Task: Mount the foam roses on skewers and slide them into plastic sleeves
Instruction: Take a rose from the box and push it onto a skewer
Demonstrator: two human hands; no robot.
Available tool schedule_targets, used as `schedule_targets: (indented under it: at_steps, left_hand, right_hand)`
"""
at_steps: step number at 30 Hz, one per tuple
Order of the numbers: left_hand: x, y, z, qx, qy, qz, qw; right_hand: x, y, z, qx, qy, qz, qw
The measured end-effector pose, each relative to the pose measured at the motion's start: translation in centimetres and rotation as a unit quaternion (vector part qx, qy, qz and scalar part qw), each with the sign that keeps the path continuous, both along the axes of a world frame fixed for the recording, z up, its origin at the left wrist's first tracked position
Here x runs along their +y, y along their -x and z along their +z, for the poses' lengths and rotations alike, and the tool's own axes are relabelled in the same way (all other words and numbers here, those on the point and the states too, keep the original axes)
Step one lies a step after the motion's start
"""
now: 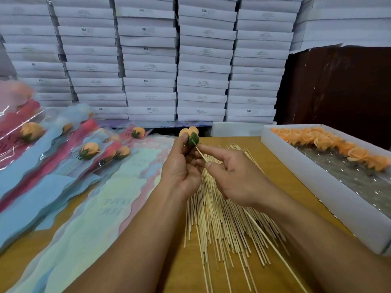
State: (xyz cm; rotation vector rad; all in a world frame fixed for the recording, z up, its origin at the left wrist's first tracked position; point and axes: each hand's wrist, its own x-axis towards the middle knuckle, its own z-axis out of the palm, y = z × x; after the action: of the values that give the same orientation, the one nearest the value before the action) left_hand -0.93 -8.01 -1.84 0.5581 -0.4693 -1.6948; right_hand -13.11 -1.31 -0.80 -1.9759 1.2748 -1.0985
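My left hand (182, 166) pinches an orange foam rose (191, 135) by its green base, held up above the table. My right hand (230, 176) grips a thin wooden skewer (268, 242) whose tip points at the underside of the green base, touching it or nearly so. The skewer's long end runs down to the lower right under my right forearm. A loose pile of skewers (220, 220) lies on the wooden table (281, 166) beneath both hands. Pastel plastic sleeves (101, 208) lie fanned out to the left.
A white tray (313, 172) at the right holds several orange foam roses (330, 142) along its far side. Finished roses in sleeves (63, 149) lie at the far left. Stacks of white boxes (148, 60) form a wall behind the table.
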Motion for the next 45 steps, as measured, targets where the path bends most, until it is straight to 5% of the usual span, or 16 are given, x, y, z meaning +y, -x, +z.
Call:
schedule_targets:
  at_steps: [45]
  left_hand:
    - [0.05, 0.07, -0.13, 0.015, 0.004, -0.014, 1.0]
  right_hand:
    - [-0.22, 0.24, -0.02, -0.048, -0.008, 0.019, 0.999]
